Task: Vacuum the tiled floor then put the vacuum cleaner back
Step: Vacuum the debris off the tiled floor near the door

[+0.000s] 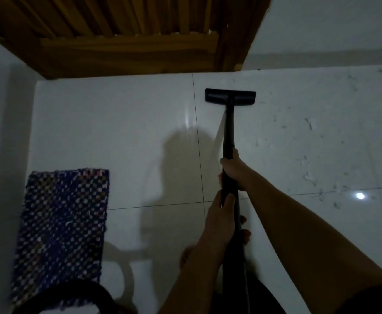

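Two hands are wrapped around the black vacuum wand [229, 132]: the right hand [234, 171] higher, the left hand [219, 220] just below. The wand's long axis runs from bottom centre up to the floor nozzle [230, 95], set crosswise on the tiled floor [117, 123] near a wooden door [126, 30]. A woven mat [61, 232] lies at lower left. The wand's lower end is hidden behind the arms; the dim light blurs detail.

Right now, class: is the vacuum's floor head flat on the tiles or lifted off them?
Flat, it appears: the floor head sits square on the tiled floor with no gap or shadow showing beneath it.
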Tool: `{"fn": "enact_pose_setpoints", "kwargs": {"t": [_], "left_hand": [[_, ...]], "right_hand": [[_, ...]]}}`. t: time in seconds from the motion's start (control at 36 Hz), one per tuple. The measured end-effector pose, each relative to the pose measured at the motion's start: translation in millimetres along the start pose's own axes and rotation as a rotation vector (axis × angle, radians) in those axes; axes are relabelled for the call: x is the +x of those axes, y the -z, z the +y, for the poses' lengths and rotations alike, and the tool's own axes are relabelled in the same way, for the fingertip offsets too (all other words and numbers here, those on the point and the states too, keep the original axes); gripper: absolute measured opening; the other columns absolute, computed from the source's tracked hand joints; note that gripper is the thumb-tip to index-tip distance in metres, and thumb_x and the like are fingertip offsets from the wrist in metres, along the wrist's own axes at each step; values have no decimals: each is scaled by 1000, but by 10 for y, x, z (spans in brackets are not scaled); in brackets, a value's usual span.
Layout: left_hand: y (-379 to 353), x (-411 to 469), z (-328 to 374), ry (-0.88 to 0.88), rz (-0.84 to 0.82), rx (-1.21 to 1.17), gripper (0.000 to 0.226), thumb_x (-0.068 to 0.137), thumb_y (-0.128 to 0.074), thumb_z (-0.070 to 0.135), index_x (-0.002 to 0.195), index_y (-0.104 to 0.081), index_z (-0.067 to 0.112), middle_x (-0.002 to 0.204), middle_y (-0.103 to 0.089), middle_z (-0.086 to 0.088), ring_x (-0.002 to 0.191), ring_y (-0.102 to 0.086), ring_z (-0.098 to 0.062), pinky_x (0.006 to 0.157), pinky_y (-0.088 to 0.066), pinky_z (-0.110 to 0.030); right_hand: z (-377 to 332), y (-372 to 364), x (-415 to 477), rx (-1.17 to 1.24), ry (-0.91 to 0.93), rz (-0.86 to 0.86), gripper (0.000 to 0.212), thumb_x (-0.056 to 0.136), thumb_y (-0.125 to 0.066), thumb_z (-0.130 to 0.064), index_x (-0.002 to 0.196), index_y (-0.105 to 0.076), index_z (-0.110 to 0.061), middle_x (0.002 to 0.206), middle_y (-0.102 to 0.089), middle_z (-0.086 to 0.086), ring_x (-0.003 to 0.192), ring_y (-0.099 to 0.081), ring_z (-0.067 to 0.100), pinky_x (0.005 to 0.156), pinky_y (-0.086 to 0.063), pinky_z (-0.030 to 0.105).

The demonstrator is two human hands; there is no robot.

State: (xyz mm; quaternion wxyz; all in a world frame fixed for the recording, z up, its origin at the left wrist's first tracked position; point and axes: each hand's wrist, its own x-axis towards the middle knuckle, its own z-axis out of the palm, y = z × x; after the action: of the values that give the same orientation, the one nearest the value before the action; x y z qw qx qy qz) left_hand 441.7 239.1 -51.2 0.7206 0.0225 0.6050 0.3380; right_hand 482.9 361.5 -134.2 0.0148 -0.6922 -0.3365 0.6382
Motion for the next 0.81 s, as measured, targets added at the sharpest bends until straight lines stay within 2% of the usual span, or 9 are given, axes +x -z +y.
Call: {"fn": "enact_pose_setpoints", "kwargs": {"t": [0.17,0.33,0.5,0.67,0.81], "left_hand": [[-150,210,226,-28,2,45,31,102,-34,31,130,-45,26,83,-51,-10,50,-50,-14,42,-42,-25],[-408,287,378,-16,16,-14,33,102,-35,31,132,-45,25,72,-51,-10,41,-49,-13,38,-42,-21],[-749,288,493,-30,10,-62,33,102,-35,31,133,-46,28,71,-51,-12,39,-48,-16,38,-42,-22],[-1104,362,590,-38,-15,-89,31,102,-36,30,131,-47,31,71,-51,-12,39,-47,-16,38,-42,-22],[-1419,474,640,-29,-24,-82,34,102,-37,31,135,-47,31,73,-49,-13,38,-47,-14,37,-41,-20]], "right_hand": [[-249,144,209,-11,-21,10,65,99,-37,-15,150,-7,-42,78,-51,13,51,-52,19,44,-45,31],[-422,361,268,-54,13,24,63,99,-37,-15,151,-9,-39,93,-53,18,49,-51,19,38,-44,25],[-530,686,253,-86,40,12,63,99,-36,-15,152,-8,-36,75,-52,11,47,-50,18,34,-41,19],[-611,1078,291,-90,59,38,65,99,-37,-14,153,-8,-35,78,-52,11,47,-50,18,32,-40,17],[-624,1449,355,-81,82,61,65,99,-37,-14,153,-7,-33,77,-52,9,50,-52,18,38,-42,22]]}}
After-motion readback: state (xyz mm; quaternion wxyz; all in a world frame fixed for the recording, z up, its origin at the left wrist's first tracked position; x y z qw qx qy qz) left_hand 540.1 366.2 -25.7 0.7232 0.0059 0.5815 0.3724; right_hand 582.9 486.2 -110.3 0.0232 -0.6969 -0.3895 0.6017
